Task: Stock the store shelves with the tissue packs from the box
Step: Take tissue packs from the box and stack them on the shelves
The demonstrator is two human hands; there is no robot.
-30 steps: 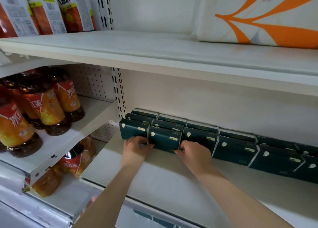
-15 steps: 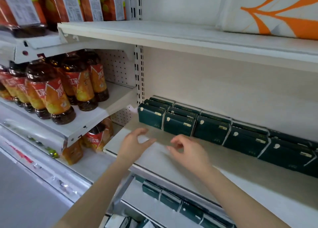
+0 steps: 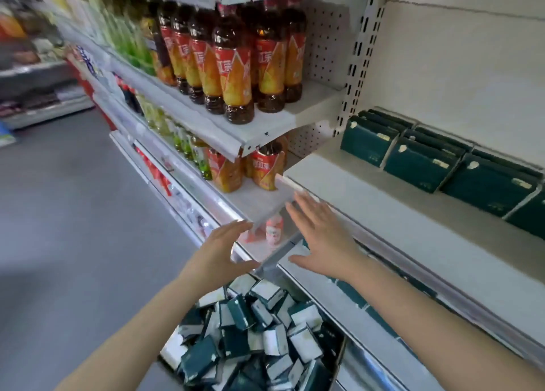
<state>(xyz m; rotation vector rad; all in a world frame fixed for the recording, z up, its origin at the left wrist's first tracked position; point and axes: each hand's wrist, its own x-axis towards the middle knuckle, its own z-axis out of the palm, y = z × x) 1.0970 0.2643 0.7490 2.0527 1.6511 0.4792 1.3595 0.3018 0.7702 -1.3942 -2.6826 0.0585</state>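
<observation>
By the shelf (image 3: pixel 383 193), left hand (image 3: pixel 219 252) and right hand (image 3: pixel 324 243) hover empty, outspread.

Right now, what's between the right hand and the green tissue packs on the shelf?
Only bare white shelf lies between the right hand and the tissue packs, seen in the head view.
</observation>
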